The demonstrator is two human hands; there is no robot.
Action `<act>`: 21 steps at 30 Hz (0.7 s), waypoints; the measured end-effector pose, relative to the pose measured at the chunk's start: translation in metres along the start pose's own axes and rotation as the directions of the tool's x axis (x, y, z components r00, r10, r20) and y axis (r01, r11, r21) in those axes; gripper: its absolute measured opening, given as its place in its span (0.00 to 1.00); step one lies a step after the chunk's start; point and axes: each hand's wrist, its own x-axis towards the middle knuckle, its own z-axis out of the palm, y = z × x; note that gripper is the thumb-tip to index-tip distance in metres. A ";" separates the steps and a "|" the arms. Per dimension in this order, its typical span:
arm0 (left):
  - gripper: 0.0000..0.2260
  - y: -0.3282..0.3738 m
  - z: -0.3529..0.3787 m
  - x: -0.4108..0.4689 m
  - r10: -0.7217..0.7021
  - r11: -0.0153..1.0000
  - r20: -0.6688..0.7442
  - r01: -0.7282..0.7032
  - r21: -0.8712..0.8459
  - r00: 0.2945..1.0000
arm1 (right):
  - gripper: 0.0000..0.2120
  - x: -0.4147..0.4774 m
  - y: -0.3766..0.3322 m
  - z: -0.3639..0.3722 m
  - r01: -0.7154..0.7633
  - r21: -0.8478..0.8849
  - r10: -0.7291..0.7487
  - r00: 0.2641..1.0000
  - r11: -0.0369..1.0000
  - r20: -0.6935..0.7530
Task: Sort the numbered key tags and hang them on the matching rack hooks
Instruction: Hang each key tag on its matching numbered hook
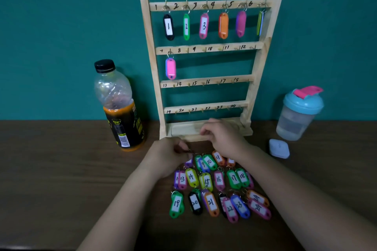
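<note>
The left hand (170, 156) pinched a ring, seemingly the purple tag's (188, 162), beside loose tags (219, 179) marked 9 to 24 on the table (61, 169). The right hand (223, 137) curled before the rack (206, 46), numbered 1–24; whether it held anything, I couldn't tell.

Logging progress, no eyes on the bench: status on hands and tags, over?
Left hand pinches purple tag ring. Right hand by rack base, grip unclear. Hooks 1 to 7 filled, other tags on table. Nothing across the bare hooks.

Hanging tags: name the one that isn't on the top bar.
The pink-and-blue tag at hook 7, alone on the second bar; the other six hang from the top bar.
</note>
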 end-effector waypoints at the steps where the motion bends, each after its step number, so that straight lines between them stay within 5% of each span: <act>1: 0.09 0.001 0.003 0.000 -0.006 1.000 -0.011 0.006 0.003 1.000 | 0.11 -0.003 0.000 0.001 0.004 0.008 -0.004 1.000 1.000 -0.005; 21: 0.03 0.007 0.015 -0.010 0.008 0.998 -0.149 0.001 0.061 0.989 | 0.10 -0.037 -0.013 0.005 -0.010 0.041 0.011 0.999 0.999 -0.046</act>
